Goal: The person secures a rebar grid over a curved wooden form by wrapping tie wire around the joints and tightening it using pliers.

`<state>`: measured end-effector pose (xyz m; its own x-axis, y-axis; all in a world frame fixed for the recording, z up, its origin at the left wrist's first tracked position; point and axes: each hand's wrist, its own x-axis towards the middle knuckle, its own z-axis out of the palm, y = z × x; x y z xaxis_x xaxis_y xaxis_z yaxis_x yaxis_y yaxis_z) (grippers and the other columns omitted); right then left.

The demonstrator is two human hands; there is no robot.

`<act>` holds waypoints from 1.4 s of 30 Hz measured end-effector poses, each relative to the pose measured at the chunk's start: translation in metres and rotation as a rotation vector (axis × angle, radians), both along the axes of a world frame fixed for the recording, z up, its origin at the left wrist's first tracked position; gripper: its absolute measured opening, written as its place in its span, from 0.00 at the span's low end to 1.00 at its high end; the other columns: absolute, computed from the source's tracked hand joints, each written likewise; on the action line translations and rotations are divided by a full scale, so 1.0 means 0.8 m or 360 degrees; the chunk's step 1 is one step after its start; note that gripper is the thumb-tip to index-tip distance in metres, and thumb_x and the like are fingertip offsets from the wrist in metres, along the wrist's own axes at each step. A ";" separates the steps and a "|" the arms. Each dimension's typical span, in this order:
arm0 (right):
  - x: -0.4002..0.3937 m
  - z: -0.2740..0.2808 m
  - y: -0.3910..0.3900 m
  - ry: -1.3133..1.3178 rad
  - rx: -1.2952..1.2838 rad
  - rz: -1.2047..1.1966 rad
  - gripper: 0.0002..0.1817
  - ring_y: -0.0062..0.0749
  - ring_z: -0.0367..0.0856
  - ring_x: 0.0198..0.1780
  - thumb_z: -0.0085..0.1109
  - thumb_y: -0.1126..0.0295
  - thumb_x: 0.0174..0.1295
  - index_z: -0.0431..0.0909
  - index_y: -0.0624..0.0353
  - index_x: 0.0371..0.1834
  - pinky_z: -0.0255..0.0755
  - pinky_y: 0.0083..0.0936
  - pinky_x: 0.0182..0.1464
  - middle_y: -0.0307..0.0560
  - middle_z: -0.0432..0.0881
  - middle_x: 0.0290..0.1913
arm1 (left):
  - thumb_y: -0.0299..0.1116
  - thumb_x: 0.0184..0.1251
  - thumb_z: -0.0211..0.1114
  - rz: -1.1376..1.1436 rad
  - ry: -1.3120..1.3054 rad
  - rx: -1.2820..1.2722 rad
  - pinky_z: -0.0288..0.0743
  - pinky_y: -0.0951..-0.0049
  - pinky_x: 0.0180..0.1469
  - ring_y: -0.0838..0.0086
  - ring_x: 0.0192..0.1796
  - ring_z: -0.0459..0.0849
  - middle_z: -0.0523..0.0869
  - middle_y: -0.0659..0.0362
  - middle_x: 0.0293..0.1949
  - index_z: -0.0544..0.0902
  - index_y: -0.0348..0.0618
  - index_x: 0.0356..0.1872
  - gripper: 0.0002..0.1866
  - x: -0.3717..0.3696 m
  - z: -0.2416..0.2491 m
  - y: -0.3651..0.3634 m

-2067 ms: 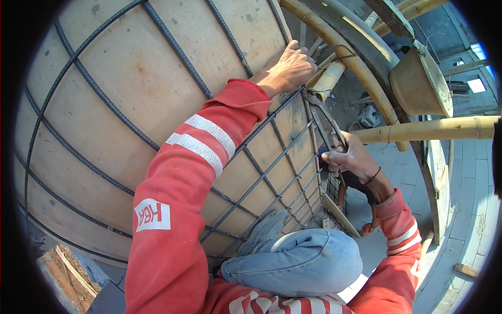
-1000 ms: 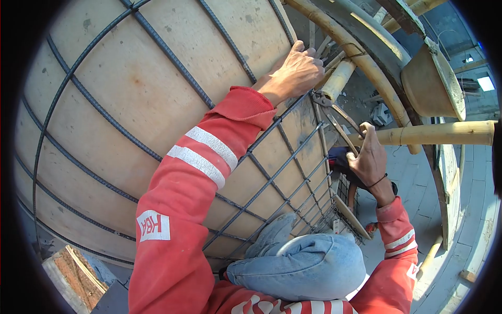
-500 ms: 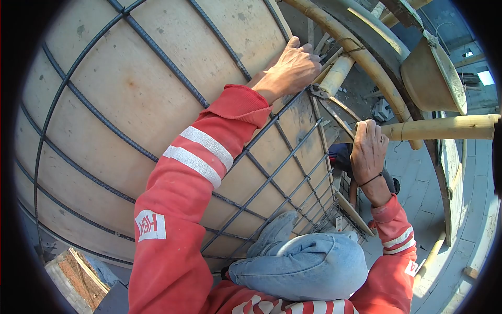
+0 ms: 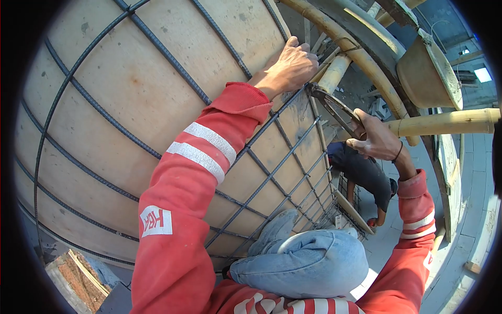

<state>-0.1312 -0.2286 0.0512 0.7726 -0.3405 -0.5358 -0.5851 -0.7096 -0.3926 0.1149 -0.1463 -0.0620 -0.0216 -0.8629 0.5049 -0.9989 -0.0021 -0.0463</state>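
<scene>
My left hand (image 4: pixel 291 67) is closed at the top edge of the formwork board, by the outermost steel bar; what its curled fingers grip is hidden. My right hand (image 4: pixel 374 137) is wrapped round the handles of a pair of pincers (image 4: pixel 334 109). The head of the pincers meets the rebar grid (image 4: pixel 269 177) near a bar crossing, just below and right of my left hand. Behind the grid lies the tan board (image 4: pixel 141 83), with bars crossing over it.
Bamboo poles (image 4: pixel 444 123) run at the right and upper right, beside a tan basin (image 4: pixel 426 76). Another person (image 4: pixel 366 170) in dark clothes bends low beyond the board. My jeans-clad knee (image 4: pixel 308 264) is against the grid. A broken brick block (image 4: pixel 78 280) lies lower left.
My right hand has moved right and turned, and the pincers' handles have swung with it. More of the other person shows. My left hand has stayed nearly in place.
</scene>
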 end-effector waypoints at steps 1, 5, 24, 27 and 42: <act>-0.009 -0.014 0.018 -0.0117 0.0126 -0.0125 0.23 0.60 0.79 0.28 0.70 0.71 0.56 0.65 0.69 0.46 0.76 0.41 0.35 0.59 0.73 0.22 | 0.32 0.45 0.72 0.0018 0.0000 0.0022 0.62 0.62 0.55 0.73 0.48 0.77 0.80 0.71 0.32 0.86 0.58 0.23 0.04 -0.001 0.001 0.000; -0.043 -0.105 0.057 -0.0807 -0.0059 -0.0141 0.22 0.25 0.79 0.24 0.70 0.72 0.59 0.67 0.68 0.47 0.72 0.25 0.25 0.47 0.78 0.28 | 0.32 0.47 0.71 0.0063 0.0064 0.0057 0.61 0.61 0.56 0.73 0.48 0.77 0.80 0.71 0.32 0.86 0.58 0.22 0.04 -0.002 -0.001 -0.002; -0.042 -0.073 -0.022 -0.0142 0.1769 -0.0859 0.19 0.16 0.72 0.22 0.68 0.73 0.63 0.66 0.59 0.50 0.69 0.17 0.20 0.34 0.74 0.28 | 0.33 0.48 0.71 0.0037 0.0044 -0.0024 0.63 0.62 0.56 0.72 0.48 0.77 0.80 0.70 0.32 0.86 0.54 0.23 0.02 -0.002 0.000 0.002; -0.036 -0.046 -0.020 -0.0015 0.0685 -0.0388 0.20 0.25 0.78 0.23 0.65 0.65 0.66 0.66 0.63 0.50 0.73 0.25 0.23 0.41 0.77 0.28 | 0.32 0.53 0.70 0.0050 0.0054 0.0041 0.64 0.61 0.57 0.73 0.48 0.78 0.81 0.70 0.32 0.86 0.54 0.24 0.02 -0.003 0.001 0.003; -0.076 -0.103 -0.001 -0.0145 0.1968 -0.1164 0.15 0.15 0.67 0.22 0.60 0.58 0.74 0.73 0.60 0.40 0.63 0.16 0.21 0.35 0.72 0.24 | 0.30 0.53 0.69 0.0040 0.0009 -0.0008 0.62 0.61 0.58 0.73 0.48 0.77 0.79 0.69 0.31 0.86 0.53 0.24 0.03 -0.003 0.003 0.004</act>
<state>-0.1917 -0.2293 -0.0314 0.6779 -0.0298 -0.7345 -0.6022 0.5505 -0.5782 0.1127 -0.1429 -0.0594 0.0030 -0.8606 0.5092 -0.9988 -0.0276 -0.0407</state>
